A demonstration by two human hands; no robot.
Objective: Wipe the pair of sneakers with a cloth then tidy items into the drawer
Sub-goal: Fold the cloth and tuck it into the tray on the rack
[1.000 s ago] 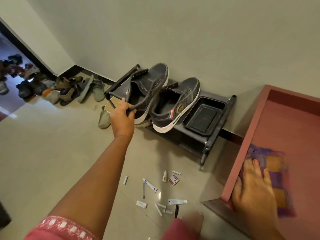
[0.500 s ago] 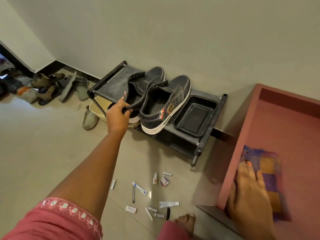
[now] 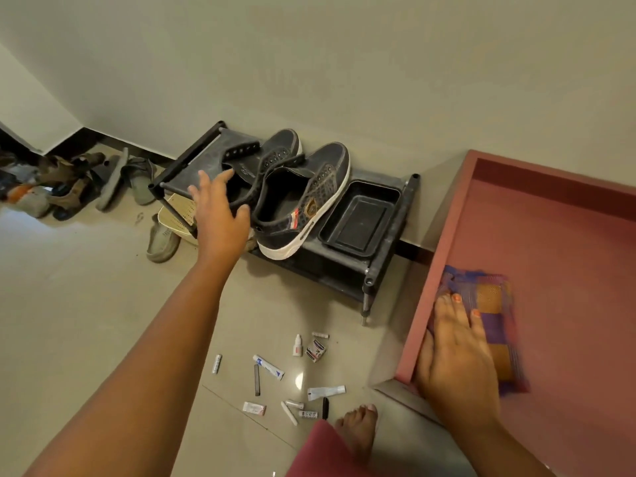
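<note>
Two dark grey sneakers with white soles stand side by side on a low black rack [image 3: 385,242]: the left sneaker [image 3: 272,156] and the right sneaker [image 3: 306,201]. My left hand [image 3: 220,215] hovers at the left sneaker's heel with fingers spread, holding nothing. A purple and orange checked cloth [image 3: 492,301] lies in the near left corner of the open reddish drawer [image 3: 447,249]. My right hand [image 3: 457,359] lies flat on the cloth, fingers straight. Several small tubes and sticks [image 3: 268,366] are scattered on the floor below the rack.
A black plastic tray [image 3: 358,218] sits on the rack's right end. Slippers and sandals [image 3: 113,180] pile along the wall at the left, and one grey slipper [image 3: 161,235] lies by a cream basket under the rack. A bare foot [image 3: 358,432] stands near the drawer's corner.
My left hand has let go of the left sneaker's heel and opened. The sneaker now rests on the rack. My right hand stays pressed on the cloth in the drawer.
</note>
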